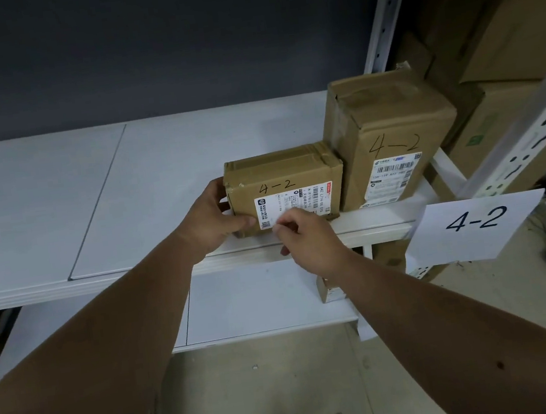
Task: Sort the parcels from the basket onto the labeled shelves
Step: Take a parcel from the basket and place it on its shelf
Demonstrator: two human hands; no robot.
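I stand in a parcel storeroom, a courier sorting depot by the look of it, before white metal shelving (147, 201) with slotted uprights (528, 144) set against a dark wall. A paper sign (473, 227) reading "4-2" hangs from the shelf edge, and two taped cardboard parcels (284, 184) (390, 134) bearing barcoded shipping labels and the same handwritten "4-2" sit on the board. More brown cartons (516, 39) are stacked behind the rack, above a bare concrete floor (285, 377).
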